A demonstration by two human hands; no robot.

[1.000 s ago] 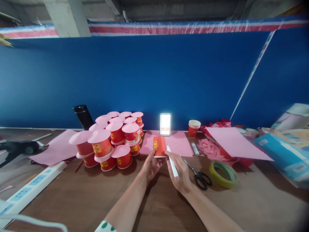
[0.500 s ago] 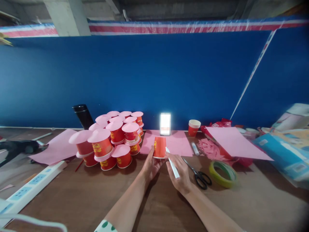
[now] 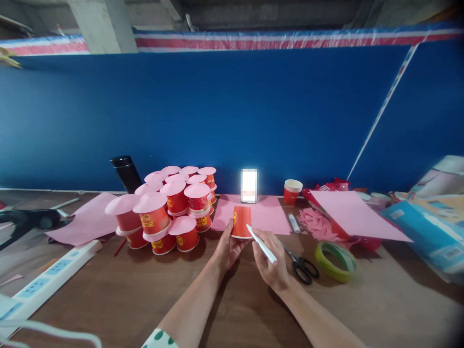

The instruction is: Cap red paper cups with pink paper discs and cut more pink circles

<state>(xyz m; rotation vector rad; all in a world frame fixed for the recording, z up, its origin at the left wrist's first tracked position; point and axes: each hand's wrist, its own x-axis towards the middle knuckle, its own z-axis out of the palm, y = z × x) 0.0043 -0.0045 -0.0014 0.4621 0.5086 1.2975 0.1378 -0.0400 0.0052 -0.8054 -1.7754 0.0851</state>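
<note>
A red paper cup (image 3: 241,221) with gold print is held upside down by my left hand (image 3: 229,247), whose fingers wrap round its left side and lower rim. In my right hand (image 3: 271,261) is a slim white marker pen (image 3: 264,247), its tip at the cup's right side; whether it touches cannot be made out. Pink paper sheets (image 3: 268,215) lie behind the cup. To the left stand several stacked red cups (image 3: 151,220) topped with pink paper discs (image 3: 148,201). Black-handled scissors (image 3: 305,269) lie just right of my right hand.
Right of the scissors is a yellow-green tape roll (image 3: 335,261). Beyond lie a glue stick (image 3: 294,223), more paper cups (image 3: 292,192), pink scraps (image 3: 314,223) and a blue package (image 3: 416,237). A power strip (image 3: 50,278), a glue gun (image 3: 32,222) and a black flask (image 3: 125,174) are leftward.
The pen has tilted in my right hand, its back end shifting right and its tip moving over the cup's side. My left hand keeps its hold on the cup.
</note>
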